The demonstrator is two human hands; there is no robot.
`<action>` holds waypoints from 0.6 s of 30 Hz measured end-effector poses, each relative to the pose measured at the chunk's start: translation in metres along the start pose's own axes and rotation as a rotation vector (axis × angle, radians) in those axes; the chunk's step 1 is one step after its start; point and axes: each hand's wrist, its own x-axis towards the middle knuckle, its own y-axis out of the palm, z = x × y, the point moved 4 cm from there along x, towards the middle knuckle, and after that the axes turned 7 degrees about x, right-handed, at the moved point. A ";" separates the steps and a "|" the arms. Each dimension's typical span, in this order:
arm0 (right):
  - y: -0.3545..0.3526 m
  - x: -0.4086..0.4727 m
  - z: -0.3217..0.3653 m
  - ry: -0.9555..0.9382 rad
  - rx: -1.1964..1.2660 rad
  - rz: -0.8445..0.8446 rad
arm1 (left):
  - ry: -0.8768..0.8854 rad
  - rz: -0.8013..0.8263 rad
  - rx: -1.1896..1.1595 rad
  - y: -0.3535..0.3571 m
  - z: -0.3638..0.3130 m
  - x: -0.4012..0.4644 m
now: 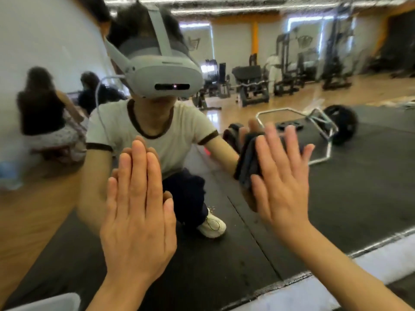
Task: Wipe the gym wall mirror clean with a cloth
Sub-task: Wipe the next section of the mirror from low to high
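Against the lower part of the wall mirror (pixel 336 176) we have both hands up on the glass. Our right hand (pixel 284 176) is spread flat, fingers straight and fanned, pressing the dark cloth (pixel 248 158) to the mirror; the cloth sits bunched under the palm and fingers and sticks out past the thumb side. It is pinned by pressure, not clutched. Our left hand (pixel 137 209) lies flat on the bare glass with fingers straight and together, holding nothing; we judge it a brace.

To wipe well from here, we should keep the palm pressure even, so the whole pad of cloth drags and not just one edge. Overlapping strokes will likely avoid streaks, and refolding the cloth to a fresh face should help once it loads up. The bracing hand probably leaves prints, so we should pass over that patch later. The pale sill (pixel 325 286) at the mirror's foot marks the lowest edge to reach. We cannot tell from here how clean the glass already is.
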 end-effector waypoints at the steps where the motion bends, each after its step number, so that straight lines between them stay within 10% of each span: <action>1: -0.015 -0.003 -0.029 0.174 0.011 -0.063 | -0.003 0.001 -0.003 0.000 0.000 0.000; 6: -0.015 -0.015 -0.042 0.681 0.113 -0.344 | -0.015 0.001 0.017 0.000 -0.001 0.000; 13: 0.028 -0.025 0.061 -0.143 0.013 0.072 | -0.018 -0.009 -0.002 -0.003 0.000 0.002; 18: -0.022 -0.043 -0.047 0.330 0.019 -0.047 | 0.005 -0.002 -0.187 -0.016 0.010 -0.008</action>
